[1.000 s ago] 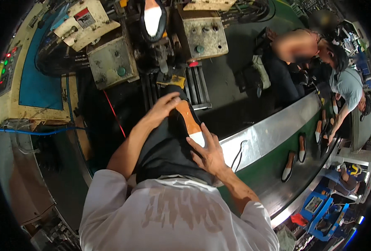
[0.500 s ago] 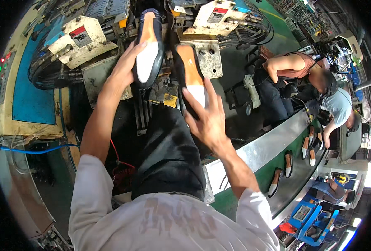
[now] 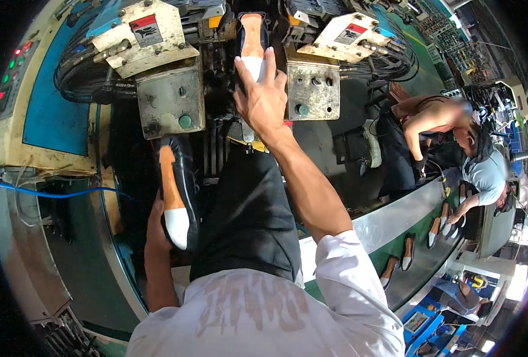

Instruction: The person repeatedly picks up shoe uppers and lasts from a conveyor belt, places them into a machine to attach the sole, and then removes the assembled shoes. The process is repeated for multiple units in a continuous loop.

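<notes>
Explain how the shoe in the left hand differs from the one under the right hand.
The nearer shoe is in the left hand; the farther shoe sits between two cream machine panels. The nearer shoe's white toe shows whole; the right hand partly covers the farther shoe's. Both show orange-brown bottoms, with toes toward the person.

Green floor [image 3: 427,72] shows at the upper right. A long, metal-edged bench [image 3: 389,221] slants below it. Bright white light [image 3: 518,282] glares near the right rim.

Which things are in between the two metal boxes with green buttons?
In the head view, the right hand, at the white end of a shoe, and dark machinery.
</notes>
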A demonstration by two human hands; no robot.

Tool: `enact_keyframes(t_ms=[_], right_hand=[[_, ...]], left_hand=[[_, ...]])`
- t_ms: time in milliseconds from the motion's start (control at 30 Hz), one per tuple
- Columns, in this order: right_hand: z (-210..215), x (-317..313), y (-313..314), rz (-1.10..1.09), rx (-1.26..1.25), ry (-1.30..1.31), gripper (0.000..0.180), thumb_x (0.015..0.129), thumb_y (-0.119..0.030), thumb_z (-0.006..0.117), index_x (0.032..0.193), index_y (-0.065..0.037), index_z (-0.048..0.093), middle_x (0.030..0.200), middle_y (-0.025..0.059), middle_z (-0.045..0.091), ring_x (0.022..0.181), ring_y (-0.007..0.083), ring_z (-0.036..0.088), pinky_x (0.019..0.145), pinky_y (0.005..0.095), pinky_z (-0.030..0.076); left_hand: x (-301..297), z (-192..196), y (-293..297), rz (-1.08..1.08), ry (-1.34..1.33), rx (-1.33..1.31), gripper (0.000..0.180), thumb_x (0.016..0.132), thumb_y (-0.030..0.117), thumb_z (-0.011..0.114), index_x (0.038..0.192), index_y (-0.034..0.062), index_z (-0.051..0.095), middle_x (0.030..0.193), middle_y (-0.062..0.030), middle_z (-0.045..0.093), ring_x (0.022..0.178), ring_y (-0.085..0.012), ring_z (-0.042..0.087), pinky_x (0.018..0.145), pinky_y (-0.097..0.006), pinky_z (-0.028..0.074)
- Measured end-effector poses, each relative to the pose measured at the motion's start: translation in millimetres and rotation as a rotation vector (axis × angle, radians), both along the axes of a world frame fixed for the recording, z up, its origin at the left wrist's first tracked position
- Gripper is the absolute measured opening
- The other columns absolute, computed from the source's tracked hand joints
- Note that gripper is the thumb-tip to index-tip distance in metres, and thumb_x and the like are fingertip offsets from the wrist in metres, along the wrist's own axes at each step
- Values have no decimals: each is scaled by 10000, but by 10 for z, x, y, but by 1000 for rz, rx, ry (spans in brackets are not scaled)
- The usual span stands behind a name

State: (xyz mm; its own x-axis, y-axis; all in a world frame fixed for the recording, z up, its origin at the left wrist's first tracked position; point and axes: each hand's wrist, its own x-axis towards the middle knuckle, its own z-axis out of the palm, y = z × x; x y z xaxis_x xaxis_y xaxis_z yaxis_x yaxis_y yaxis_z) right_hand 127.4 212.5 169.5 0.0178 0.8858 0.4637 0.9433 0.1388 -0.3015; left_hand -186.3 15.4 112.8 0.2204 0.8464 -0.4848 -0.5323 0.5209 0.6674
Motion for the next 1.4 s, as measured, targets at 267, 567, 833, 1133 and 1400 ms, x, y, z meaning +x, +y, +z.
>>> enact_keyframes(t_ms=[267,567,833,1133,1400], right_hand=[[-174,121,78,178,319,-113,630,881,-167,747,1477,-50,583,1585,286,467,1491,474,419,1248,582,329],[-121,150,780,99,372,-170,561,930,-216,700,1457,-49,605,1564,287,498,1474,449,444,1265,534,317],[141,198,1721,84,416,-188,459,984,-177,553,1412,-32,634,1518,305,546,1447,451,479,1257,540,321],[274,74,1903,17,556,-125,375,968,-186,585,1285,-7,675,1440,309,604,1391,455,529,1229,540,353],[564,146,1778,83,366,-167,477,884,-211,717,1320,-22,673,1460,280,560,1401,435,479,1229,515,328]], left_hand=[[-226,-85,-596,100,-30,-212,566,1119,456,482,1560,101,463,1254,-170,700,1045,-293,742,890,-488,654],[90,-127,-217,-53,82,-205,560,1150,372,388,1611,57,421,1344,-155,677,1157,-262,711,999,-393,595],[237,-273,96,-91,181,-305,618,1127,358,414,1674,79,339,1510,-135,581,1296,-257,636,1104,-405,520],[401,-546,415,-132,40,-263,624,1115,413,423,1642,80,395,1450,-124,619,1264,-239,650,1071,-387,534],[239,-187,254,-39,25,-96,658,1114,430,462,1658,75,353,1442,-159,625,1243,-275,672,1079,-424,550]])
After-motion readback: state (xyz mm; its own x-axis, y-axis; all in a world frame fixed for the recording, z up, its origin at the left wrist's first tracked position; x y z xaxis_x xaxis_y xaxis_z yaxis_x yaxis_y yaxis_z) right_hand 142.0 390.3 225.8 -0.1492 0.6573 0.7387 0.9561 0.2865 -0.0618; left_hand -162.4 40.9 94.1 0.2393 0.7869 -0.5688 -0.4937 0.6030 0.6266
